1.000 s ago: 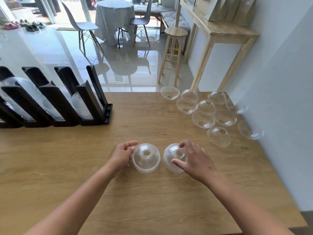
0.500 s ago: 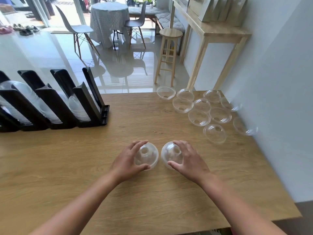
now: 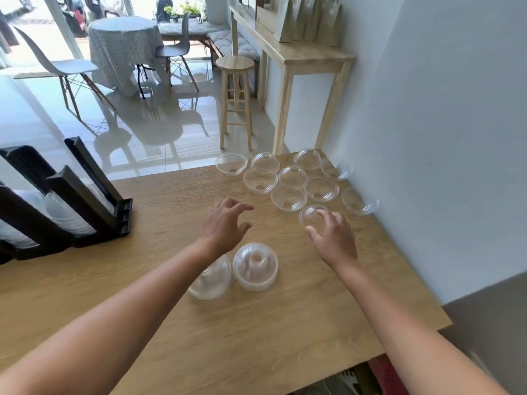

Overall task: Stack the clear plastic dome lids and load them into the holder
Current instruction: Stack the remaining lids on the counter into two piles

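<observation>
While both hands hung over the table (image 3: 171,352) holding nothing, I logged my left hand (image 3: 225,223) with fingers spread and half curled, pointed toward 1 o'clock. My right hand (image 3: 333,238) also had its fingers apart, tips over the nearest lid (image 3: 309,215). Contact was unclear, so I couldn't tell.

Two short piles sat dome-up at 6 o'clock, close to me. The right stack (image 3: 255,270) was in plain sight and the left stack (image 3: 211,283) partly under my left forearm. I judged they were parked there so new lids could drop on fast.

The loose lids (image 3: 288,198) clustered at 1 o'clock by the wall (image 3: 427,138). Some lay rim-up like bowls and some dome-up, so the mixed ones looked to need flipping before nesting.

At 9 o'clock the holder (image 3: 85,195) stood with black slanted channels, rows of lids already in them. The slant probably keeps the stacks leaning and steady.

The stage looked like stacking, with these two piles not yet loaded. The next grab likely needed a pinch on a thin rim, and the plastic looked flimsy and easy to skid.
</observation>
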